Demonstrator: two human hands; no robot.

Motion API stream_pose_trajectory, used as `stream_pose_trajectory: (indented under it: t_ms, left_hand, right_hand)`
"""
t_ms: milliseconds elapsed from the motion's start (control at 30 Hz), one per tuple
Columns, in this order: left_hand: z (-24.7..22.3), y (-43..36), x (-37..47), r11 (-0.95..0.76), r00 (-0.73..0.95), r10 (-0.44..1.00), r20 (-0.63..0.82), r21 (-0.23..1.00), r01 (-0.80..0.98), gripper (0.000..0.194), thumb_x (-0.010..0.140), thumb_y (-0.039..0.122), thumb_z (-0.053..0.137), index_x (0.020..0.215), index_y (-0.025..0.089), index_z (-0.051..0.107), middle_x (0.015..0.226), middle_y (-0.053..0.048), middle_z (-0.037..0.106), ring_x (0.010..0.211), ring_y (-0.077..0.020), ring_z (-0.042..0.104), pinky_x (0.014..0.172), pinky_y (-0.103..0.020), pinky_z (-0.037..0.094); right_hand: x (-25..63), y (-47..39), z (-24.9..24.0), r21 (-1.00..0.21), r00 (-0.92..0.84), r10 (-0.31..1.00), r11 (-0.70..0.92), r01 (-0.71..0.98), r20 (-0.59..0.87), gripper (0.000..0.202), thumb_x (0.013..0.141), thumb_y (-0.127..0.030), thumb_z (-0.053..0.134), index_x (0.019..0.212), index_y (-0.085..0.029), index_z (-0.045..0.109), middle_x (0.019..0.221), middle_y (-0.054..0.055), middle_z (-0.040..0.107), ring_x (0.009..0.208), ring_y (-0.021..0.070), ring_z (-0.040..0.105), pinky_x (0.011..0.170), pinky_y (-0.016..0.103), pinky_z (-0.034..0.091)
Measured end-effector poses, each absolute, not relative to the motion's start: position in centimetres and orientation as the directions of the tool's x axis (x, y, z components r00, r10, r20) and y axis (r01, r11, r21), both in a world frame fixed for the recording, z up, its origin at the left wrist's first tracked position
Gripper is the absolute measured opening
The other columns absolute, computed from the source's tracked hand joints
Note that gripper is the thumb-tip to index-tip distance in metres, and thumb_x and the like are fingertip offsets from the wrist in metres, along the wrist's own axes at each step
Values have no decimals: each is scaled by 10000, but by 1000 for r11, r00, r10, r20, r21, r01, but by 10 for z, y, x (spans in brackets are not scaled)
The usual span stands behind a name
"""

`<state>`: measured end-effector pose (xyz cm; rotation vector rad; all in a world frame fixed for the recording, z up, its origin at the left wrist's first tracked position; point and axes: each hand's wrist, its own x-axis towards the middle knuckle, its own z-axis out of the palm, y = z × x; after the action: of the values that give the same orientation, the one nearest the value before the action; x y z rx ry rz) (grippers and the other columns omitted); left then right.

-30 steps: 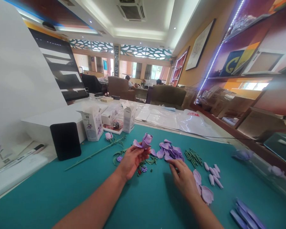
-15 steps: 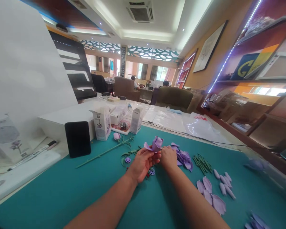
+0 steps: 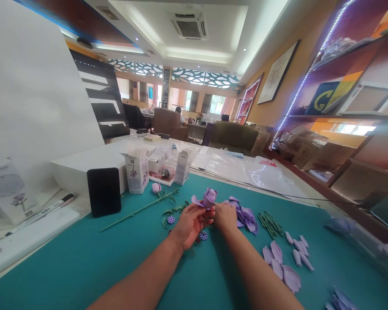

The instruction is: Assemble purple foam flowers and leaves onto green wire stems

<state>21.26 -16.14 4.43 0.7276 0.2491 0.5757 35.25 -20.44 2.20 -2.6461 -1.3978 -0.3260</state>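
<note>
My left hand (image 3: 190, 224) is closed around the base of a purple toy flower (image 3: 210, 197), its bud pointing up and one petal spread to the left. Close beside the flower, my right hand (image 3: 225, 216) is curled with its back toward me; what its fingers hold is hidden. Darker purple petals (image 3: 247, 219) lie in a pile just beyond it. Below the left hand sits a purple spoked wheel piece (image 3: 203, 235), and a second purple wheel piece (image 3: 171, 220) lies farther left by green leaf parts (image 3: 173, 211).
On the green mat (image 3: 116, 262) lie a long-stemmed flower (image 3: 132, 209), green sticks (image 3: 270, 224), pale purple petals (image 3: 283, 269) and pale bud pieces (image 3: 300, 249). A black panel (image 3: 104, 192) stands left, near an open white box (image 3: 137, 172). Clear plastic sheets (image 3: 258, 172) lie behind.
The view has shifted slightly, so most things appear a little lower and to the left. My left hand still holds the flower, with my right hand close beside it.
</note>
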Motion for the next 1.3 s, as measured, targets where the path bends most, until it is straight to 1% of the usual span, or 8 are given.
stream_pose_trajectory:
  t_ms: [200, 367, 467, 567, 767, 933, 1000, 1300]
  left_hand:
    - [42, -160, 214, 606, 826, 563, -24, 692, -393, 142, 736, 140, 653, 877, 120, 659, 877, -98, 724, 744, -168, 673, 692, -276, 515]
    - [41, -161, 214, 611, 835, 550, -23, 693, -383, 149, 747, 128, 639, 896, 127, 634, 849, -93, 719, 759, -175, 672, 694, -281, 511]
    - [40, -163, 214, 612, 842, 539, -31, 701, -366, 160, 742, 129, 651, 900, 136, 622, 866, -98, 719, 775, -181, 674, 708, -292, 510]
    - [39, -166, 215, 614, 853, 521, -41, 712, -340, 150, 725, 135, 674, 866, 137, 624, 889, -100, 719, 793, -192, 675, 725, -310, 512]
    - [37, -173, 217, 608, 895, 445, -42, 748, -267, 232, 678, 209, 741, 877, 123, 660, 903, -103, 713, 814, -196, 664, 699, -287, 491]
    - [37, -180, 218, 613, 904, 424, -51, 751, -245, 231, 667, 209, 751, 871, 139, 666, 889, -98, 714, 810, -192, 658, 723, -293, 477]
    - [37, -182, 219, 617, 911, 410, -51, 750, -236, 227, 666, 208, 754, 866, 144, 668, 886, -94, 715, 814, -186, 654, 734, -293, 478]
    - [39, -185, 219, 607, 919, 393, -37, 761, -229, 250, 663, 231, 756, 886, 149, 678, 896, -82, 714, 806, -180, 654, 733, -295, 474]
  right_hand:
    - [361, -212, 26, -206, 538, 772, -498, 843, 338, 190, 836, -137, 474, 808, -141, 662, 862, 135, 701, 888, 251, 608, 732, 325, 376]
    - [366, -249, 34, -476, 578, 719, -382, 792, 384, 223, 878, -352, 450, 870, -186, 598, 749, 35, 674, 660, 162, 618, 598, 250, 452]
    - [358, -276, 36, -793, 633, 680, -124, 596, 370, 325, 783, -480, 570, 915, -184, 596, 782, 42, 668, 668, 177, 623, 597, 272, 500]
    - [341, -298, 36, -911, 649, 697, 16, 413, 306, 335, 735, -471, 638, 909, -186, 614, 782, 43, 667, 705, 196, 637, 631, 294, 522]
    - [311, -319, 38, -855, 677, 584, 58, 516, 448, 194, 815, -390, 584, 837, -203, 630, 843, 50, 673, 754, 175, 628, 651, 264, 519]
    - [316, -328, 45, -488, 393, 515, 56, 871, 762, 97, 822, -284, 601, 768, -228, 660, 801, 44, 587, 718, 169, 600, 589, 268, 506]
    - [317, -330, 47, -381, 305, 528, 39, 924, 793, 81, 834, -246, 595, 829, -230, 675, 726, 25, 553, 632, 149, 566, 522, 252, 474]
    - [309, -329, 45, -285, 235, 516, 18, 958, 823, 119, 872, -175, 549, 901, -193, 663, 673, 27, 572, 618, 140, 518, 543, 252, 420]
